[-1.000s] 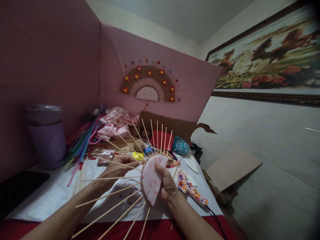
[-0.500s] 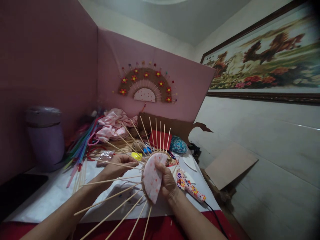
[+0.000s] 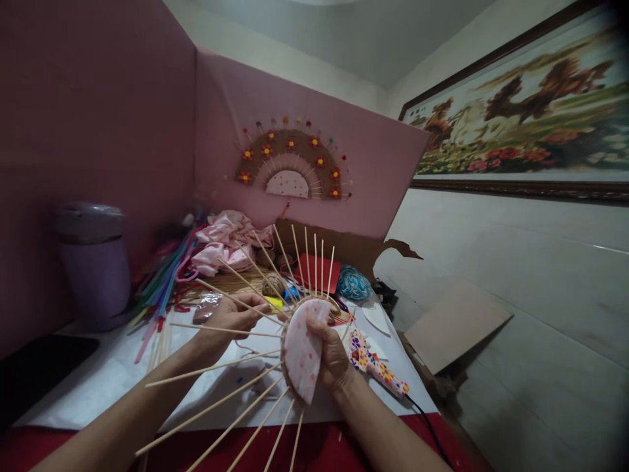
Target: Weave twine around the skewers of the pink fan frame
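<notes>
My right hand (image 3: 331,351) grips a half-disc (image 3: 301,357) covered in pale pink dotted fabric, with the thumb lying over its face. Thin wooden sticks (image 3: 216,390) fan out from its curved brown edge. To the left of the half-disc, behind some of the sticks, my left hand (image 3: 236,314) is closed in a pinch. What lies between its fingertips is too small to make out. A thin cord (image 3: 248,349) hangs below that hand, over the white table cover.
A glue gun (image 3: 376,367) with a flowered cover lies at right, its cable running forward. Behind are blue yarn (image 3: 354,282), a twine ball (image 3: 272,284), pink fabric (image 3: 226,239) and coloured pipe cleaners (image 3: 164,288). A purple bin (image 3: 95,269) stands left. A finished-looking fan decoration (image 3: 289,144) hangs on the pink panel.
My left hand has shifted slightly left and away from the half-disc's edge. The half-disc and its sticks have turned a little in my right hand, and the view has shifted slightly.
</notes>
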Tool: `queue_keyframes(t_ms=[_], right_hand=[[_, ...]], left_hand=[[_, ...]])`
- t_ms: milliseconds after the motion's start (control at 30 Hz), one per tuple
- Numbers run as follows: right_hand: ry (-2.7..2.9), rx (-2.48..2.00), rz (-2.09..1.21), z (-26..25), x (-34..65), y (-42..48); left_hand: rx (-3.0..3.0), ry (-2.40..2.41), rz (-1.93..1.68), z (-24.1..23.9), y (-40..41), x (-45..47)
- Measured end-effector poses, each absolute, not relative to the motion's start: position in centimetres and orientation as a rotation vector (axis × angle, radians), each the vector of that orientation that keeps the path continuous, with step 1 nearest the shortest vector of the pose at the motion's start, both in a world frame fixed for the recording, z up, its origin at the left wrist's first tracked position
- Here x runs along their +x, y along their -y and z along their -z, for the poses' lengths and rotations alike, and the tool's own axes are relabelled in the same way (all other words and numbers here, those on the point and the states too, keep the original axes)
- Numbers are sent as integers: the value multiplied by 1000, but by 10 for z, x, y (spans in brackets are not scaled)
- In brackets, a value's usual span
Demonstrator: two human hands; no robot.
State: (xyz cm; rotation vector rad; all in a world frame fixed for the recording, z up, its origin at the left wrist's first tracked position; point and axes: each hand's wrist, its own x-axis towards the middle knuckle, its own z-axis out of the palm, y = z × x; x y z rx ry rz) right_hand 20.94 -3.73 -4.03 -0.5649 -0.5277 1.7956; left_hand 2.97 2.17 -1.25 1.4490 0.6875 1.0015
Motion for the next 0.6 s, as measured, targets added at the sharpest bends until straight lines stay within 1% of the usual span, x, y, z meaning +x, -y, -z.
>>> queue_keyframes(t_ms=[133,300,600], right_hand=[[537,-567,-1808,42,210,37],[551,-593,-1840,44,210,36],[580,-615,-1795,42,208,38]], left_hand=[[1428,-658,-1032,14,-21,31],[1440,-747,-1048,7,-18,31],[1453,-792,-1093,-1,-12,31]])
